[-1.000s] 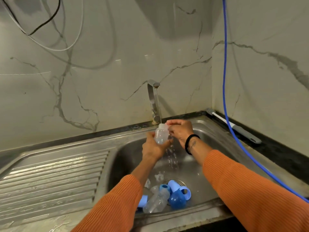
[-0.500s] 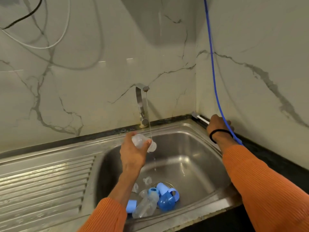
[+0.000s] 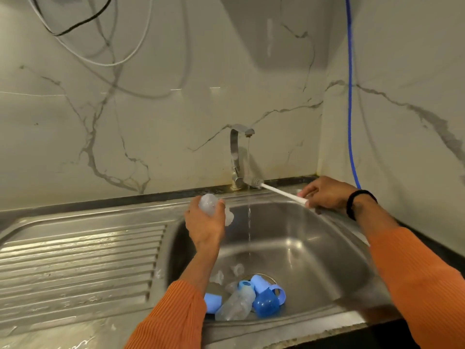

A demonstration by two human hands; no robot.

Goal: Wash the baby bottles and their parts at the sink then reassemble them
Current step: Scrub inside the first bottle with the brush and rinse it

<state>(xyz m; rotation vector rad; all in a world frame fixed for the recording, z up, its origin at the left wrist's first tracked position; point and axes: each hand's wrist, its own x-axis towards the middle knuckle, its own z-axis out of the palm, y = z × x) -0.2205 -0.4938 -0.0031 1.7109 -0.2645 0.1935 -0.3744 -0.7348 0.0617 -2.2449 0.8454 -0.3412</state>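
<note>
My left hand (image 3: 205, 225) grips a clear baby bottle (image 3: 210, 201) over the left side of the steel sink (image 3: 314, 238), its mouth tilted toward the water stream. My right hand (image 3: 324, 196) holds the white handle of a bottle brush (image 3: 276, 190) over the sink's back right rim, bristles near the tap's base. On the sink floor lie another clear bottle (image 3: 236, 304), a dark blue cap (image 3: 265, 303), light blue rings and caps (image 3: 260, 283) and clear teats (image 3: 237, 269).
The tap (image 3: 237, 157) runs a thin stream into the basin. A ribbed draining board (image 3: 75, 258) lies to the left. A blue hose (image 3: 351, 96) hangs down the right wall. Black and white cables hang at the upper left. Marble walls close the corner.
My right hand left the bottle, reached to the right counter, took the brush and carried it toward the tap. My left hand tilted the bottle and stayed left of the stream.
</note>
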